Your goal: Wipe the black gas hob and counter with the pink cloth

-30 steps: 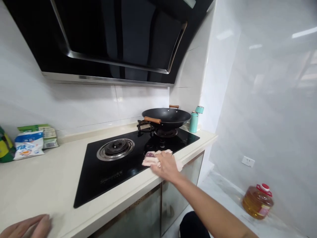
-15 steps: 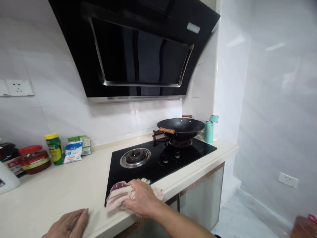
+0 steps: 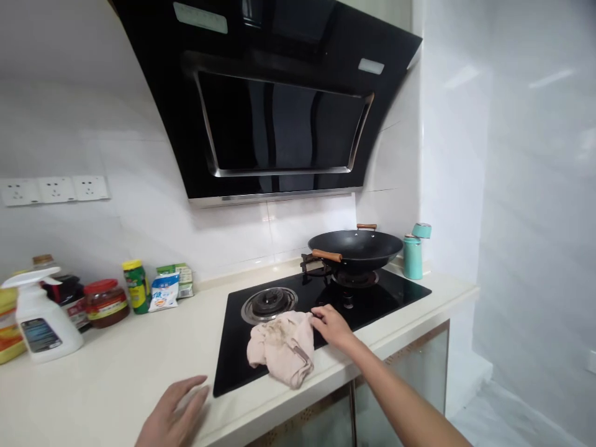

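A pale pink, stained cloth lies crumpled over the front left of the black glass gas stove, its lower end hanging over onto the counter edge. At its upper right corner, my right hand has thumb and fingers closed on the cloth's edge. The hand hides the stove surface beneath it; one control knob shows just beyond. My left hand is over the counter left of the stove, thumb and fingers apart, holding nothing. Behind the cloth is the left burner.
A black wok with wooden handles sits on the right burner, beside a turquoise canister. Along the left wall stand a white spray bottle, a red-lidded jar, a green shaker and packets. A black range hood overhangs the stove.
The cloth, bunched under my right hand before, now lies more spread out with a stained face up. My right hand has moved right to its edge. The view has shifted left.
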The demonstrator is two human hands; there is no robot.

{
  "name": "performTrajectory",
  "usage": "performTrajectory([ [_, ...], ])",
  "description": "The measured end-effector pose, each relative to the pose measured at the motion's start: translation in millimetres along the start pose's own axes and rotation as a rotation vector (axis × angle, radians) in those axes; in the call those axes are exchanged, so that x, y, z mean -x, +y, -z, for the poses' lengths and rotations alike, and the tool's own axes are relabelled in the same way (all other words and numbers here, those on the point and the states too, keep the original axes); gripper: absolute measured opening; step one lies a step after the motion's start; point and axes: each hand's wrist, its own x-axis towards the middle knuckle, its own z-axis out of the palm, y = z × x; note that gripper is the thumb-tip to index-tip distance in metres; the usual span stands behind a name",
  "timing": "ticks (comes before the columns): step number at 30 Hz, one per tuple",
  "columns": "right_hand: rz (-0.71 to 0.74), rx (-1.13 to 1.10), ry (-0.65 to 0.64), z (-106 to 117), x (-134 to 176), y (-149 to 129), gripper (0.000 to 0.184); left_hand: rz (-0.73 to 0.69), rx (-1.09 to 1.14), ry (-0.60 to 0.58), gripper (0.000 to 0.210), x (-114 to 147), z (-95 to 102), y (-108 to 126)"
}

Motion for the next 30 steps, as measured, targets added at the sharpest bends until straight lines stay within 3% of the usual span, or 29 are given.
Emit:
performTrajectory([
  [4,-0.052,0.107,0.129,32,11,54,0.030,-0.189,0.048,-0.108,0.049,-9,-31.8,66],
  [7,-0.134,0.201,0.218,52,13,89,0.034,-0.244,-0.064,-0.154,0.051,-25,-62.1,105],
  [9,-0.178,0.285,0.237,60,11,107,0.036,-0.221,-0.220,-0.201,0.055,-35,-83.7,123],
  [12,-0.197,0.421,0.209,66,7,128,0.037,-0.102,-0.389,-0.409,0.076,-45,-113.1,142],
  [14,-0.192,0.493,0.188,71,4,142,0.037,-0.061,-0.456,-0.519,0.088,-45,-127.3,150],
  [17,-0.213,0.576,0.195,83,2,168,0.038,-0.105,-0.530,-0.556,0.092,-41,-137.8,154],
  [22,-0.273,0.542,0.250,98,8,207,0.042,-0.256,-0.575,-0.502,0.069,-37,-144.2,152],
  [26,-0.306,0.503,0.252,100,11,208,0.043,-0.359,-0.565,-0.393,0.051,-52,-157.7,146],
  [30,-0.348,0.514,0.230,100,9,196,0.042,-0.410,-0.575,-0.351,0.048,-77,-173.4,145],
])
